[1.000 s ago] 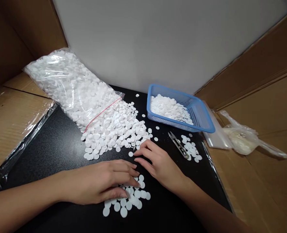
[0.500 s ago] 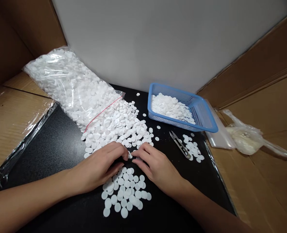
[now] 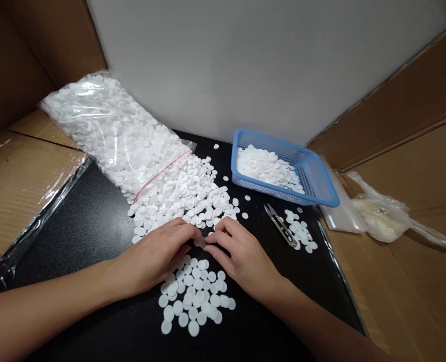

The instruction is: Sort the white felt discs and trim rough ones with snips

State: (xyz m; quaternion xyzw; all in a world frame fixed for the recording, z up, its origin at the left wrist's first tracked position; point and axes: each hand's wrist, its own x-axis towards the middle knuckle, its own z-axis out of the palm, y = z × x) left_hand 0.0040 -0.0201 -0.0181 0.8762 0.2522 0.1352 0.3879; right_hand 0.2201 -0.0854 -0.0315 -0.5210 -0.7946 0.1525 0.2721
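On the black table top (image 3: 90, 226), my left hand (image 3: 158, 251) and my right hand (image 3: 241, 254) meet fingertip to fingertip at the near edge of a spilled heap of white round discs (image 3: 185, 196). Both hands have curled fingers pinching at one small white disc between them. Below my hands lies a smaller flat cluster of white discs (image 3: 196, 296). A clear plastic bag (image 3: 113, 136) full of the same discs lies open at the left, its contents spilling toward my hands.
A blue plastic basket (image 3: 313, 176) holding white discs stands at the back right. Small metal snips (image 3: 281, 226) lie beside another little pile of discs (image 3: 300, 231). Cardboard panels flank the table; a crumpled plastic bag (image 3: 381, 216) lies on the right one.
My left hand lifted off the near cluster of discs and moved forward to meet my right hand at the heap's edge. The near cluster is now uncovered.
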